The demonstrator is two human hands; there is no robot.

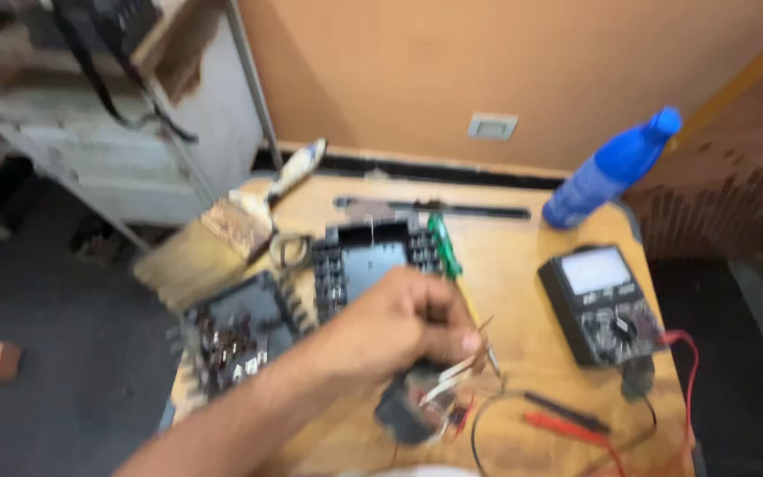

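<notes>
I note my left hand (399, 322) with its grip pinched on thin white wires (452, 371) above a small dark component (408, 411) on the tabletop (523, 291), apparently steadying them near the multimeter (600, 303); right hand unseen.

whole view motion-blurred; left hand (404, 327) hides small part (417, 411) top; red probe (567, 426) lead cut off.

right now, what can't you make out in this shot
Head view, blurred by motion:
- Left hand: its pinch on thin wires is smeared.
- Dark component under the hand: partly covered, kind unclear.
- Multimeter: dial and screen unreadable.
- Right hand: out of frame.
- Red probe lead: cut by bottom edge.
</notes>
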